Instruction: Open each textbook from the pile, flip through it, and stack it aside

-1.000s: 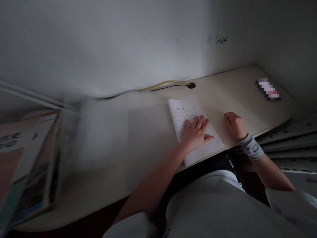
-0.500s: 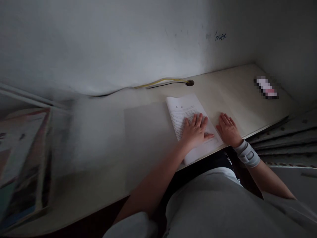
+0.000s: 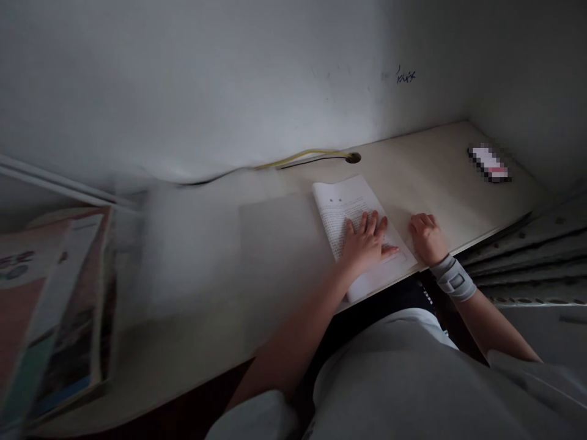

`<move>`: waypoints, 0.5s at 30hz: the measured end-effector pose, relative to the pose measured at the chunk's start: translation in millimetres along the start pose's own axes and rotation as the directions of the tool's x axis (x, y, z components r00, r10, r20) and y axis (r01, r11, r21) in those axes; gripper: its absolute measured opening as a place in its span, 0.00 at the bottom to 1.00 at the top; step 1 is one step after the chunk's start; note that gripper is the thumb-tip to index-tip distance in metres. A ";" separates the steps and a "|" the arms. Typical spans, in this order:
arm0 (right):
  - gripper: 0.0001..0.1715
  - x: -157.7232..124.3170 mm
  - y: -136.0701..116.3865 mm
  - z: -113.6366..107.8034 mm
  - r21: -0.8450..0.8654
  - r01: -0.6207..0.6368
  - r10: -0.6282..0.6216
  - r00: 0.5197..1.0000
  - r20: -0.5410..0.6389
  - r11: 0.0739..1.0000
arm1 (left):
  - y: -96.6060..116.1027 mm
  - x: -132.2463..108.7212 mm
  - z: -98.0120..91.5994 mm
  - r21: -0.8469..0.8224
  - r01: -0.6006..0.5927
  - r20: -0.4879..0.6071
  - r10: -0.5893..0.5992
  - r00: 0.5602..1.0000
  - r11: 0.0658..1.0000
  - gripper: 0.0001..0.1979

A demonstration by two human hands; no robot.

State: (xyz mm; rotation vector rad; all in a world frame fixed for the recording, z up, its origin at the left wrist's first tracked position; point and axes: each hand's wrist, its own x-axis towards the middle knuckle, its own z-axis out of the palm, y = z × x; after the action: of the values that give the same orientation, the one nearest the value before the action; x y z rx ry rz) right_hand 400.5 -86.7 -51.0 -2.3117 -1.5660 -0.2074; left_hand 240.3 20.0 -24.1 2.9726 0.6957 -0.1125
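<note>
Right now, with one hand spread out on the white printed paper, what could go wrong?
The thin, white, black-printed paper might slide off: its near end lies at the front edge of the flat, cream-coloured desk. It might also get creased, because its left side looks rounded, like a fold, and the bare left hand lies spread on it. The grey-banded right hand, close beside the paper's right edge, could bump it crooked.
</note>
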 end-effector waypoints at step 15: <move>0.15 4.1 5.6 -15.9 -0.060 -0.024 0.031 0.993 0.116 0.998 | 1.9 0.6 -1.5 -0.009 0.014 -0.003 -0.014 1.000 1.000 0.40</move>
State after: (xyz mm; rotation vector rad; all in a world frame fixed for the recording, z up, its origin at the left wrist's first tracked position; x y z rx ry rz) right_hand 408.3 -90.7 -36.0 -2.4294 -1.6020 -0.1143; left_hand 241.8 18.7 -22.5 2.9607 0.7148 -0.1060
